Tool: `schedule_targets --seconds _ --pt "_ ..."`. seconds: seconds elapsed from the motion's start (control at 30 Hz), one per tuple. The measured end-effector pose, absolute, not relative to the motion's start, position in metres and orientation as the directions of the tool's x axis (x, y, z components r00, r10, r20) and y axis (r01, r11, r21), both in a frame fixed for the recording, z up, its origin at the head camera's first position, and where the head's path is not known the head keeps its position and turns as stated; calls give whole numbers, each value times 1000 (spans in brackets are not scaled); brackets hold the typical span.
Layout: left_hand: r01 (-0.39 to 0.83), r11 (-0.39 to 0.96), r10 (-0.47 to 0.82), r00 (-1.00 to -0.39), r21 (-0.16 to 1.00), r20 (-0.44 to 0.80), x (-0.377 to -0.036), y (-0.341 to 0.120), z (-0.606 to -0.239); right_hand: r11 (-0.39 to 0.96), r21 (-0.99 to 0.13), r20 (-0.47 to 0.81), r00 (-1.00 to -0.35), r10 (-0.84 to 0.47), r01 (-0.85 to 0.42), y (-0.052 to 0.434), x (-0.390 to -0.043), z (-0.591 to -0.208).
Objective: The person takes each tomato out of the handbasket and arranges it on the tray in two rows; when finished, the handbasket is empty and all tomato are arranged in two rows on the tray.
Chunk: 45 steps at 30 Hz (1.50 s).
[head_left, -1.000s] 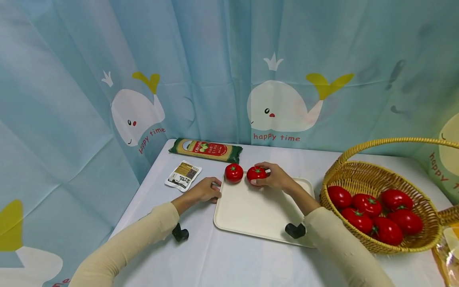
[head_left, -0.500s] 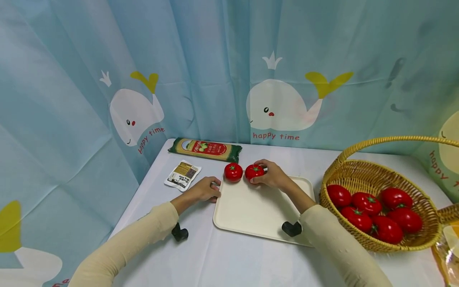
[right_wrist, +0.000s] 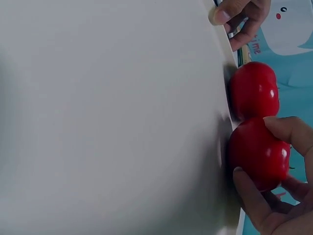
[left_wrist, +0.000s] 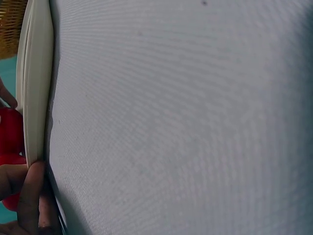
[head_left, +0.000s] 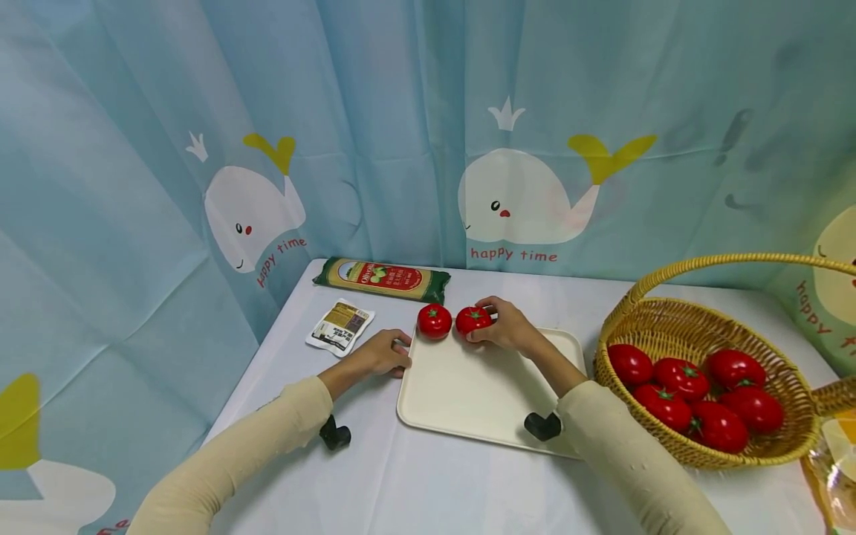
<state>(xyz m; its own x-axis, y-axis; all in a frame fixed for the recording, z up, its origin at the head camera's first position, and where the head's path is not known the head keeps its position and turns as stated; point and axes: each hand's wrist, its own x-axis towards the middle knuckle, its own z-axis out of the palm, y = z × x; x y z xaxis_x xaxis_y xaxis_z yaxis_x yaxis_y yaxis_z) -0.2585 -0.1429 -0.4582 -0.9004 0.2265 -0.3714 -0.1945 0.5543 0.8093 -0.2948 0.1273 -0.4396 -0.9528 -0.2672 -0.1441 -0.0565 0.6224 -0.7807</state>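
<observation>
A cream tray point(head_left: 481, 405) lies on the white table. At its far left corner sit two red tomatoes side by side. My right hand point(head_left: 504, 327) grips the right tomato point(head_left: 472, 320), seen close in the right wrist view as a tomato point(right_wrist: 258, 153) with fingers point(right_wrist: 288, 132) curled round it. The left tomato point(head_left: 435, 321) stands free, touching or almost touching the held one. My left hand point(head_left: 384, 353) holds the tray's left edge; a thumb point(left_wrist: 32, 196) rests against the tray rim point(left_wrist: 34, 83) in the left wrist view.
A wicker basket point(head_left: 675, 327) with several red tomatoes stands at the right. A green pasta packet point(head_left: 383, 279) lies at the table's back, a small white sachet point(head_left: 341, 325) left of the tray. A whale-print curtain hangs behind.
My right hand has slid the held tomato a little to the left, closer to the other tomato. The left hand has stayed on the tray's edge.
</observation>
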Motion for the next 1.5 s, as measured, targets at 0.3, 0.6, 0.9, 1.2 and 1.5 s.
schedule_targets --seconds 0.3,0.6,0.9,1.2,1.5 --pt "-199 555 224 -899 808 -375 -257 -143 -455 617 -784 -134 -949 -286 -75 129 -295 -439" --pt "-211 545 225 -895 811 -385 -258 -142 -456 608 -790 -146 -942 -303 -73 130 -294 -437" --pt "-206 548 227 -896 811 -381 -257 -143 -455 606 -792 -146 -941 -304 -73 135 -294 -435" --pt "-210 543 220 -899 813 -379 -258 -143 -456 618 -775 -94 -942 -321 -133 145 -288 -417" --pt "-209 545 217 -900 812 -378 -258 -142 -457 587 -785 -45 -928 -370 -196 164 -276 -392"
